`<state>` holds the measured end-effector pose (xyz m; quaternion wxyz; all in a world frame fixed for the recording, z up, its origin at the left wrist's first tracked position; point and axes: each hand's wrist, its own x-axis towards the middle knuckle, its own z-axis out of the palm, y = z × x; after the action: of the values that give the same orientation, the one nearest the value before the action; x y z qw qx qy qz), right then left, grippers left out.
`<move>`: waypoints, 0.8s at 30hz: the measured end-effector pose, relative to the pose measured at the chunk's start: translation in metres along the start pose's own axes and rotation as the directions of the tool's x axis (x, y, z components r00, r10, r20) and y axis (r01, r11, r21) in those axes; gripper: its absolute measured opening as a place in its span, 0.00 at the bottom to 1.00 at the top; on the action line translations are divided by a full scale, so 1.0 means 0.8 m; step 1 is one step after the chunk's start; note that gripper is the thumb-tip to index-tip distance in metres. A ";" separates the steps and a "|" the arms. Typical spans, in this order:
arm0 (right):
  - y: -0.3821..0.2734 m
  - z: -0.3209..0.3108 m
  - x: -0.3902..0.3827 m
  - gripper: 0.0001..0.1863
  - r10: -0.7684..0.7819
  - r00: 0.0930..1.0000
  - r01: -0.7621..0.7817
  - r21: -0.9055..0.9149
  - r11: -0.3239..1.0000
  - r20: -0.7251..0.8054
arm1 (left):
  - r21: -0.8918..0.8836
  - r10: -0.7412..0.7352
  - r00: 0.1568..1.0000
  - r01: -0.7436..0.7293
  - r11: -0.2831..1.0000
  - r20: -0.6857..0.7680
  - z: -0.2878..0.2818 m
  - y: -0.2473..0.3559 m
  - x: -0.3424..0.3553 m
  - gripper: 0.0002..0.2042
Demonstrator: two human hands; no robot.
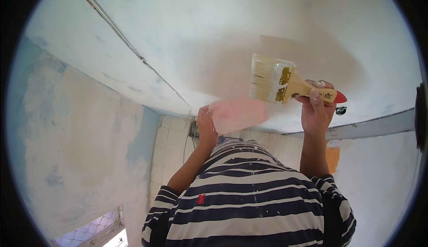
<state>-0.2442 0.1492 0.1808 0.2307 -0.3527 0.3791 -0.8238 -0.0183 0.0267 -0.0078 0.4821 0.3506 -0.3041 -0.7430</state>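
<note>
A wide paintbrush [292, 81] with pale bristles, a wooden handle and a red tip is in my right hand [317, 109]. My fingers and thumb are wrapped round its handle, and white paint smears the fingers. The bristles point left, in front of the pale wall [178, 37]. My left hand [206, 126] grips the left edge of a translucent pinkish sheet-like piece [238, 114], perhaps a plastic container; its kind is unclear. The brush is above and to the right of this piece. A shadow falls on the wall behind both.
A thin cable [129, 46] runs diagonally along the pale wall. On the left stands a patchy blue and white wall [84, 126] with a wire-mesh window [91, 229] low down. Pale floor tiles [167, 135] lie below. A dark round fitting [341, 111] is right of my right hand.
</note>
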 end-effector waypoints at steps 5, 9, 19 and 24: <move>0.024 -0.012 -0.033 0.12 0.061 0.998 -0.058 -0.247 0.967 0.007 | 0.066 0.014 0.997 -0.019 0.998 0.078 0.000 0.008 -0.007 0.17; 0.046 -0.022 -0.055 0.13 0.029 0.996 -0.050 -0.244 0.968 -0.089 | 0.090 0.076 0.995 -0.081 0.993 0.063 0.008 0.011 -0.010 0.14; 0.078 -0.041 -0.082 0.14 0.201 0.977 -0.210 -0.387 0.898 -0.064 | -0.005 0.005 0.999 -0.005 1.000 0.041 0.008 0.012 -0.015 0.14; 0.055 -0.035 -0.060 0.15 0.172 0.942 -0.248 -0.250 0.936 -0.289 | 0.130 0.031 0.999 -0.034 0.991 0.025 -0.012 -0.001 -0.009 0.13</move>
<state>-0.2297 0.1665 0.1134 0.2131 -0.2265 0.5559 -0.7709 -0.0092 0.0326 -0.0125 0.4668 0.3680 -0.3633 -0.7174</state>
